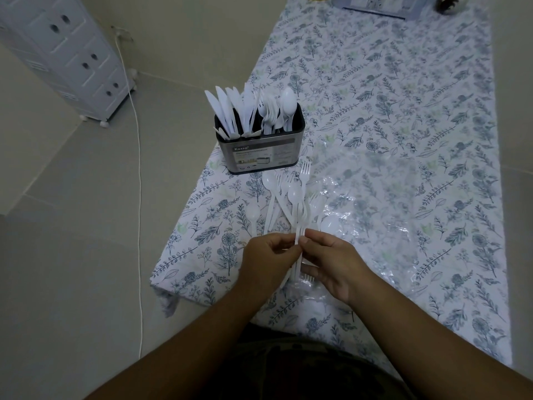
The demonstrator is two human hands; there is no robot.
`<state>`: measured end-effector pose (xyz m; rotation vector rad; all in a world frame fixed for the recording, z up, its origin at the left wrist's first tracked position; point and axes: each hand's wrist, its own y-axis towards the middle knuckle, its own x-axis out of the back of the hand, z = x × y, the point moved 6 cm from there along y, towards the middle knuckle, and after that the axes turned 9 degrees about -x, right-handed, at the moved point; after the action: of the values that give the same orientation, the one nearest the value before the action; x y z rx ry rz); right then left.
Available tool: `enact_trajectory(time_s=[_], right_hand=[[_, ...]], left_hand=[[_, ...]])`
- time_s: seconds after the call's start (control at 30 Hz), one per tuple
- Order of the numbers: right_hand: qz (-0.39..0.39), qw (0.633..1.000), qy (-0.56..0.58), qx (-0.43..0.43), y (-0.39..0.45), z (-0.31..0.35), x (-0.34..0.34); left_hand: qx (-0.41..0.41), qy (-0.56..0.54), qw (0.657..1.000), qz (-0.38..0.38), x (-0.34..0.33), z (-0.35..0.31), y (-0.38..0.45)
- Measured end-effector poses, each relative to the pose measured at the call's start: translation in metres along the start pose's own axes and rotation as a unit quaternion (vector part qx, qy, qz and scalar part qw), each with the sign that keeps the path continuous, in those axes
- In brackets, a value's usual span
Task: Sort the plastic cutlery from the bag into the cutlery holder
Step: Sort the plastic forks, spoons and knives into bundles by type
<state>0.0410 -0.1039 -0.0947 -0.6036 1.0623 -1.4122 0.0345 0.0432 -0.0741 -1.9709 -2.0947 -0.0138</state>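
Both hands, left hand [266,255] & right hand [328,262], are pinching a fork bundle [300,223] near table edge; loose cutlery [277,197] is lying between them & the holder [259,145], far-left.

1. Hands: two, left hand [266,256] and right hand [331,264].
2. Holder [261,153]: one, beyond the hands.
3. Knives [230,111] in holder: about five; overlap prevents an exact count.
4. Loose spoons: one [253,216] left of hands; others indistinct.
5. Bag [375,215]: one, right of hands.
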Motion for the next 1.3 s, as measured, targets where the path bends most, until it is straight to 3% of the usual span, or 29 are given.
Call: enact_trajectory(time_s=[0.1, 0.27, 0.37, 0.47, 0.6, 1.0, 1.3], right_hand=[[-0.003, 1.000, 0.006, 0.002, 0.000, 0.002, 0.005], [0.004, 1.000, -0.011, -0.001, 0.001, 0.001, 0.007], [-0.005, 0.999, -0.044, 0.011, 0.004, 0.002, 0.009], [-0.010, 0.998, -0.053, 0.028, 0.005, 0.004, 0.008], [-0.009, 0.998, -0.050, 0.035, 0.004, 0.004, 0.008], [-0.009, 0.998, -0.039, 0.042, 0.002, 0.003, 0.006], [-0.011, 0.998, -0.022, 0.053, -0.002, 0.004, 0.007]], left_hand=[[-0.025, 0.061, 0.997, 0.036, -0.003, -0.003, 0.002], [0.009, 0.113, 0.990, 0.078, 0.002, -0.001, 0.015], [-0.023, 0.191, 0.974, 0.119, 0.002, -0.008, 0.031], [-0.047, 0.269, 0.961, 0.048, 0.013, -0.009, 0.056], [-0.013, 0.310, 0.950, -0.035, 0.025, 0.006, 0.087], [-0.045, 0.392, 0.918, 0.018, 0.006, 0.010, 0.108], [0.033, 0.393, 0.916, 0.069, 0.010, -0.008, 0.100]])
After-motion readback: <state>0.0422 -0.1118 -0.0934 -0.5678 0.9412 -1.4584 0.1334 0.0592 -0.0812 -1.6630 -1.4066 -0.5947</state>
